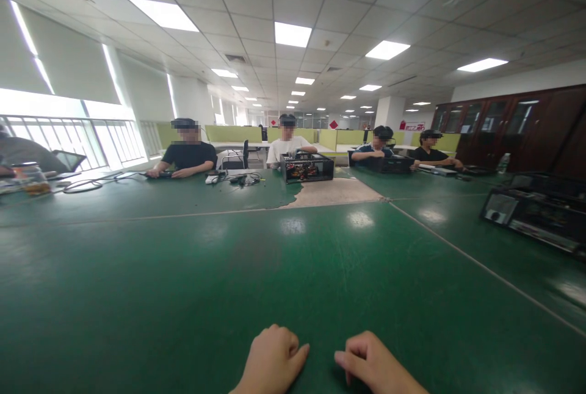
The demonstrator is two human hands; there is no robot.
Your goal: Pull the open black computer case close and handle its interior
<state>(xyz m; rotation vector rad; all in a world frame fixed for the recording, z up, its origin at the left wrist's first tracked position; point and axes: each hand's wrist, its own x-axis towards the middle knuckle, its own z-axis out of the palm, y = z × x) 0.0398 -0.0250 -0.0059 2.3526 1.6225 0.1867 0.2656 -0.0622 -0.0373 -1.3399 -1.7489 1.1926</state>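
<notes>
My left hand [272,360] rests on the green table [220,284] at the bottom middle, fingers curled in a loose fist with nothing in it. My right hand [373,362] lies just beside it, also curled, its fingers pointing toward the left hand. The two hands are close but apart. Neither touches any object; only bare green tabletop lies around them.
An open black computer case [306,168] stands at the far side in front of a seated person. Another black case [535,211] lies at the right edge. Several people sit along the far side with cables [238,179] and small items. A worn patch [332,193] marks the tabletop.
</notes>
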